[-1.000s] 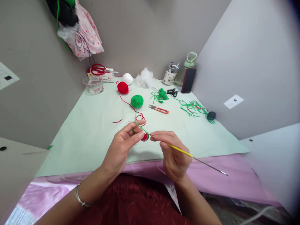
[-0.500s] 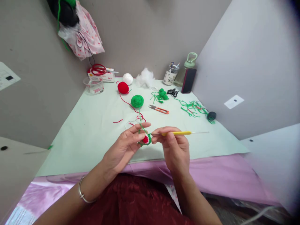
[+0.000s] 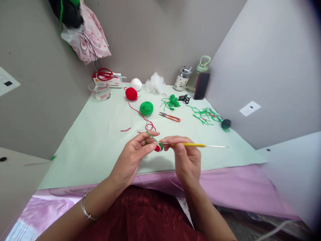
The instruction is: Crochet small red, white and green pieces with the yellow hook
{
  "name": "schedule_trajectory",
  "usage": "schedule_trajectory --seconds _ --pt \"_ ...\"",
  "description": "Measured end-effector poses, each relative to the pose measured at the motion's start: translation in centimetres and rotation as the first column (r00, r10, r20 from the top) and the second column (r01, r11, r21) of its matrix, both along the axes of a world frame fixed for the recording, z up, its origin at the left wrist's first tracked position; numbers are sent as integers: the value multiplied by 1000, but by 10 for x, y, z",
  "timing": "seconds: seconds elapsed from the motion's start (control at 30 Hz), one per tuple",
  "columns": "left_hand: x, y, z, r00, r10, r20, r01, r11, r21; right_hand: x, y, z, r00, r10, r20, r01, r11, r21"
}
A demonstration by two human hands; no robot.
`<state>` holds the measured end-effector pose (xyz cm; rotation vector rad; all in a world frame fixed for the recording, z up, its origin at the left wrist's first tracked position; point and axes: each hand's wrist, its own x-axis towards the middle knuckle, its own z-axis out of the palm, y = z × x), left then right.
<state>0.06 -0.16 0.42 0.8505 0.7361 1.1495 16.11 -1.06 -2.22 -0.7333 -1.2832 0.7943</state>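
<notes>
Above the table's [image 3: 87, 144] near edge, left fingers [image 3: 146, 149] pinch a small red-and-green crocheted piece [image 3: 158, 148]; right fingers [image 3: 181, 151] grip a yellow-handled metal hook [image 3: 193, 145]; slackening green yarn [image 3: 151, 136] could drop a stitch.

Hook [image 3: 193, 145] yellow, silver; crochet piece [image 3: 158, 148] red, green; bag [image 3: 94, 38] pink, red-dotted.

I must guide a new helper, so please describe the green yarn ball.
On the pale cloth, look beyond the left hand. The green yarn ball sits nearer than the red ball; it is one round ball, unlike the green cluster at right.
</notes>
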Motion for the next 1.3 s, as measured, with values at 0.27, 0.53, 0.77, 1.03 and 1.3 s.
schedule_trajectory --seconds 0.27,0.53,0.77,1.03,1.3 --pt "-5 -2 -5 983 98 -156 -77 987 139 5 -9 7 983 -78 164 64 994 88" --pt "-2 -4 -11 953 170 -249 -116 969 219 6 -11 0 784 -357 509 86 873 480" --pt "-2 1 -6 996 -35 85 49 984 -169 2 -11 -3 701 -484 525 164 825 541" --pt "-3 3 -4 996 -40 77 48 993 -107 1 -1 10 989 -76 129 67 995 73" --pt "3 2 -10 997 -14 79 23 994 -110 -4 -6 0 818 -384 429 217 896 387"
